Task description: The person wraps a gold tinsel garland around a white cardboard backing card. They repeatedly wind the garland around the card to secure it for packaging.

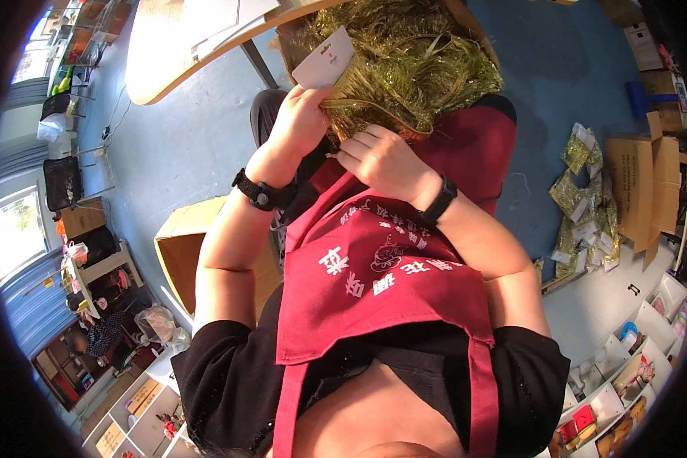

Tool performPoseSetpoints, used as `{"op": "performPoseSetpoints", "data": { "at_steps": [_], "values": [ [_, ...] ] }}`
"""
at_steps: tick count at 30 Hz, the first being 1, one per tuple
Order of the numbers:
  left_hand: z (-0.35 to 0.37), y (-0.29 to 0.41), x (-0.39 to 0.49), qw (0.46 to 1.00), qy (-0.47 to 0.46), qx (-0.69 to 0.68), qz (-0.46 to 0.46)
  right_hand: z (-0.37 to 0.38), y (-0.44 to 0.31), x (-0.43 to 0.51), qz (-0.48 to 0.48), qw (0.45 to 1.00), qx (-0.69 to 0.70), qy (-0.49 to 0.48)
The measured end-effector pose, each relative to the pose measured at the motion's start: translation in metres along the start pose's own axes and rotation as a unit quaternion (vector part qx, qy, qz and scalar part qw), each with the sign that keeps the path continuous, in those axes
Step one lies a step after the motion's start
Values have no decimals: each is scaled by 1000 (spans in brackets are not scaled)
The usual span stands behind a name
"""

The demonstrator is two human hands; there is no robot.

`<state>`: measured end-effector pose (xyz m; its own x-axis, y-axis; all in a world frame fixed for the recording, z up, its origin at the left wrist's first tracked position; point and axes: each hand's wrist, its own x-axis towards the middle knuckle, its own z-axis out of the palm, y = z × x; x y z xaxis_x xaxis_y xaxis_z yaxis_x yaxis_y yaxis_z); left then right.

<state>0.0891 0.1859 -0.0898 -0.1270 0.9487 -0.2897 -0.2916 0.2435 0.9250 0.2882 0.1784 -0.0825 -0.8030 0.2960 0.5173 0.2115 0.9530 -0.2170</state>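
Note:
A large heap of olive-gold tinsel-like strands (pixel 412 63) lies in an open cardboard box before me, at the top middle of the head view. My left hand (pixel 300 117) pinches the lower end of a white card (pixel 324 57) with a cut-out hanging slot and small print. Below the card, a gold band of the strands runs by the fingers of that hand. At the near edge of the heap is my right hand (pixel 372 157), its fingers curled over the strands' end; what lies beneath them is mostly hidden.
A wooden table edge (pixel 206 57) with papers is at the upper left. An open cardboard box (pixel 177 246) stands on the floor at left. Packaged gold bundles with white cards (pixel 587 217) lie beside another cardboard box (pixel 635 189) at right. White shelving (pixel 612 355) holds small items. A person (pixel 100 338) is far off at lower left.

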Motion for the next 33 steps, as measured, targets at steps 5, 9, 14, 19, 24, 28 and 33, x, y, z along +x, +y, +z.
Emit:
{"op": "performPoseSetpoints", "data": {
  "at_steps": [5, 9, 14, 19, 24, 28, 33],
  "values": [
    [-12, -4, -8, 926, 2, 343, 160, -13, 16, -35, 27, 995, 67, -62],
    [-9, 6, -7, 985, 70, 157, 10, -29, 26, -46, 172, 976, 122, 46],
    [5, 18, -12, 985, 21, -166, -31, 4, 36, -27, 334, 910, 199, 146],
    [5, 24, -18, 993, 47, -109, -25, 18, 41, -25, 415, 864, 283, 48],
    [-12, 33, -24, 982, 37, 184, -21, -17, 48, -14, 332, 877, 334, 97],
    [-15, 35, -28, 979, -35, 199, 22, -52, 52, 2, 290, 912, 275, 90],
    [-23, 40, -34, 975, -88, 206, 7, -55, 66, 16, 279, 928, 216, 119]
  ]
}}
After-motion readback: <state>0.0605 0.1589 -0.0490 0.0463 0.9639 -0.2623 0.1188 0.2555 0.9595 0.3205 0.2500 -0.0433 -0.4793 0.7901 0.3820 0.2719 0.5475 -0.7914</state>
